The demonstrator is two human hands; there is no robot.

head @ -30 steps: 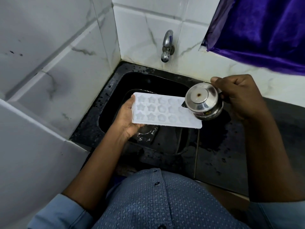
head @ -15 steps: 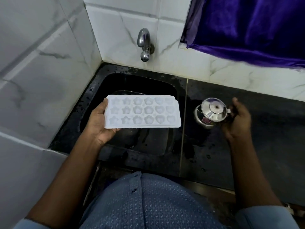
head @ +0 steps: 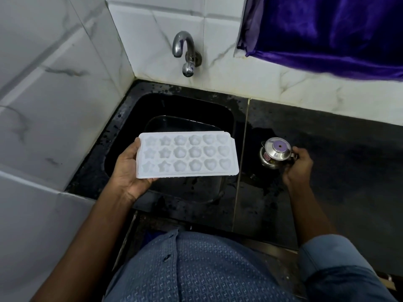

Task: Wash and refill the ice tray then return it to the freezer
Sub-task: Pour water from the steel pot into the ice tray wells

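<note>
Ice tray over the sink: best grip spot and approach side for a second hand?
Its free right short edge, from the right: thumb on the flat rim, fingers underneath. The ice tray lies level, cavities up, over the sink, and the rim looks widest at the short ends. The left hand holds the left end with that same grip.
</note>
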